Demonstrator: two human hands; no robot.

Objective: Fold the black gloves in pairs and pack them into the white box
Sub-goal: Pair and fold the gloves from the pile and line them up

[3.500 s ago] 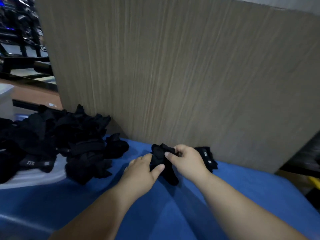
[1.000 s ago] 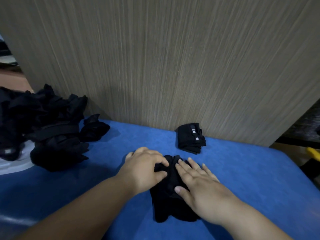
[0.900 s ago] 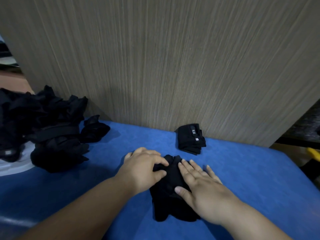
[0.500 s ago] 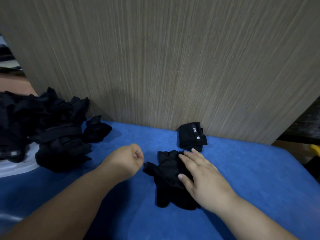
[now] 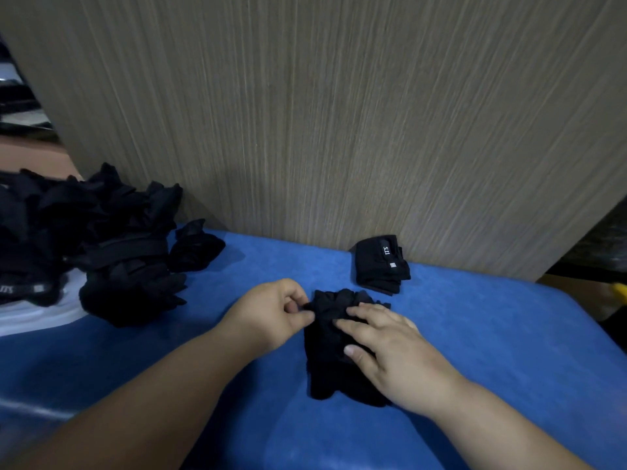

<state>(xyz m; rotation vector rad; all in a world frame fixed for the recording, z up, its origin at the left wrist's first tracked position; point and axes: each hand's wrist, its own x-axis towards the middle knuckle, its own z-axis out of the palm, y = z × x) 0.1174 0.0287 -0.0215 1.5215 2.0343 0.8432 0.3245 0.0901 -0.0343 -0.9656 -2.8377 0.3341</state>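
At lower centre of the frame, a person's left hand (image 5: 271, 313) pinches the upper edge of a black glove pair (image 5: 325, 354) while the right hand (image 5: 390, 347), fingers flat, pins it to the blue table (image 5: 492, 351). A neat fold likely needs firm pressure and aligned edges. A folded pair (image 5: 380, 262) lies just above, the loose pile (image 5: 101, 239) at left.

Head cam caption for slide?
Left hand pinches the black gloves at one edge; right hand presses them flat on blue table.

Matt black cloth is seen in the gloves (image 5: 334, 337); the counter (image 5: 475, 351) is covered in soft blue fabric; the panel (image 5: 339, 113) behind shows matt wood grain.
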